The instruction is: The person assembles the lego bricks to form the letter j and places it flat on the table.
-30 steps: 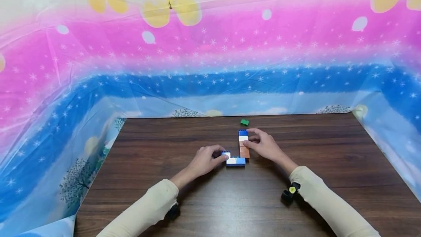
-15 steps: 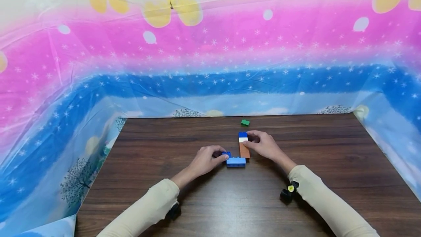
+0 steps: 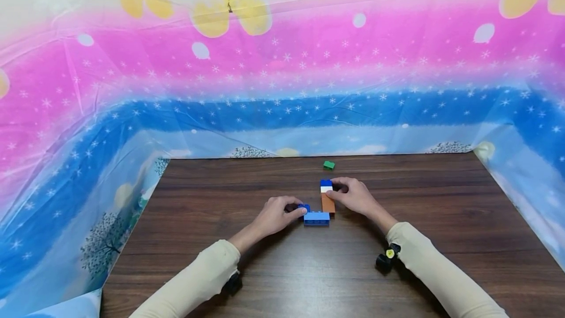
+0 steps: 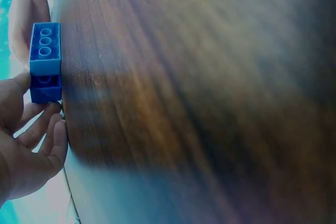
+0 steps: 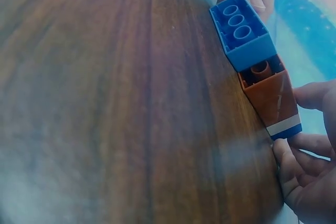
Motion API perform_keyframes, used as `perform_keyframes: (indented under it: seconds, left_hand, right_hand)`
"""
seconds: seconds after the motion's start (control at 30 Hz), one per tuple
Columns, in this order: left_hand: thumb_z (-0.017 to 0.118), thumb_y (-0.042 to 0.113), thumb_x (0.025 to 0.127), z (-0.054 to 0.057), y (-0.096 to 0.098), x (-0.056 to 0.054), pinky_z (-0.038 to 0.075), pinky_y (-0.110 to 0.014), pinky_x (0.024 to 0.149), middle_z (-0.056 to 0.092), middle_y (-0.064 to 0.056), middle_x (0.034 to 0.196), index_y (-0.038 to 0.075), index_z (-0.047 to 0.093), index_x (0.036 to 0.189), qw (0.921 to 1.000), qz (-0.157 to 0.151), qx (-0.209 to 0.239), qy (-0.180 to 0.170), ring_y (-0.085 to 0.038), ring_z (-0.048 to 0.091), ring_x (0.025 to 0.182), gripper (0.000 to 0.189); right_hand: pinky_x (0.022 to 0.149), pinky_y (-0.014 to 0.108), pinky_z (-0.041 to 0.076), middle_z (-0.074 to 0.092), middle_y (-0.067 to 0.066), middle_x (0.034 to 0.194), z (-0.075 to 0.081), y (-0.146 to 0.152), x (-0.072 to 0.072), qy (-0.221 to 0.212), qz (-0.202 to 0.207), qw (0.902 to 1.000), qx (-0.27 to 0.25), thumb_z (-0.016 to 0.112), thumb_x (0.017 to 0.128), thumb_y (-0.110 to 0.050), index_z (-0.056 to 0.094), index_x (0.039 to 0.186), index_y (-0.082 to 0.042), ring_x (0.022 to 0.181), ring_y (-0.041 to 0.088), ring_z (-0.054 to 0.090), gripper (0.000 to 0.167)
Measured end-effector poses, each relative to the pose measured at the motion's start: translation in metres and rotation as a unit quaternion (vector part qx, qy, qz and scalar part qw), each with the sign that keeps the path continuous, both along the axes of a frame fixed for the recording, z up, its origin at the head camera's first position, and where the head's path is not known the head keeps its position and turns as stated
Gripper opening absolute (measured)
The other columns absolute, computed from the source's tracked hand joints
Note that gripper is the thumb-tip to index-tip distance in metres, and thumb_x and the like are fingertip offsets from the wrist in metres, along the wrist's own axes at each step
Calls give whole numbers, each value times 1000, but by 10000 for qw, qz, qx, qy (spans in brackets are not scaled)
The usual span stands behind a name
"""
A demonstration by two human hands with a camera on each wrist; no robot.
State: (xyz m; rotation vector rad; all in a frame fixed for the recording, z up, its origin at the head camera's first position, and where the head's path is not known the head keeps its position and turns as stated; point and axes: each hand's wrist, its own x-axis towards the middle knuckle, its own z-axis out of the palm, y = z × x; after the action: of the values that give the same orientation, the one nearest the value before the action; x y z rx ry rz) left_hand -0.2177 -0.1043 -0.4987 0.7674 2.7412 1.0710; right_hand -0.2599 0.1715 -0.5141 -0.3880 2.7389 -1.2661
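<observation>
My left hand point(image 3: 277, 214) pinches a small dark blue brick point(image 4: 46, 92) between thumb and fingers. It is joined to the studded side of a longer light blue brick point(image 3: 316, 219), whose hollow underside with its round tubes point(image 5: 236, 20) faces me. My right hand point(image 3: 355, 197) grips a stack lying along the tabletop: orange brick point(image 3: 328, 203) at the near end, then white brick point(image 3: 326, 189), then dark blue brick point(image 3: 325, 183) at the far end. In the right wrist view, the orange brick's hollow end sits right against the light blue brick.
A small green brick point(image 3: 328, 165) lies beyond the stack, near the back of the dark wooden table point(image 3: 212, 180). A printed pink and blue cloth point(image 3: 282, 112) rises behind the table and along its sides.
My right hand and the far end of the orange, white and blue stack have come slightly nearer. More of the light blue brick's underside faces me. My left hand has barely moved.
</observation>
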Motion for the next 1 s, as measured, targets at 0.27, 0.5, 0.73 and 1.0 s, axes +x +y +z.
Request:
perform_keyframes:
  seconds: [0.27, 0.5, 0.73, 1.0]
  left_hand:
    - [65, 46, 100, 1, -1, 0, 54, -33, 84, 71, 1, 110, 11, 68, 130, 9999, -33, -20, -131, -10, 64, 96, 46]
    - [70, 48, 95, 0, -1, 0, 53, -37, 91, 70, -1, 121, 14, 67, 133, 9996, -206, -175, -22, -13, 64, 106, 51]
    - [70, 47, 96, 1, 0, 0, 53, -37, 92, 70, 0, 123, 17, 68, 132, 9994, -247, -191, -123, -13, 65, 108, 47]
    - [70, 47, 96, 1, 0, 0, 53, -38, 93, 70, -1, 124, 17, 68, 132, 9994, -231, -203, -169, -14, 65, 109, 47]
  right_hand:
    - [73, 35, 52, 69, 11, 124, 5, 4, -6, 121, -4, 9999, -40, 67, 99, -40, 63, 138, -9, 98, 23, 64, 50]
    - [81, 44, 54, 72, 10, 118, 12, 8, -23, 463, -253, 9985, -113, 67, 101, -32, 69, 128, -9, 102, 26, 67, 36]
    - [78, 44, 55, 73, 11, 115, 10, 9, -48, 724, -515, 9960, 52, 68, 100, -28, 71, 125, -8, 100, 26, 67, 32]
    - [88, 52, 52, 70, 15, 122, 4, 4, -68, 952, -705, 9927, 233, 68, 100, -27, 71, 126, -7, 104, 31, 66, 33]
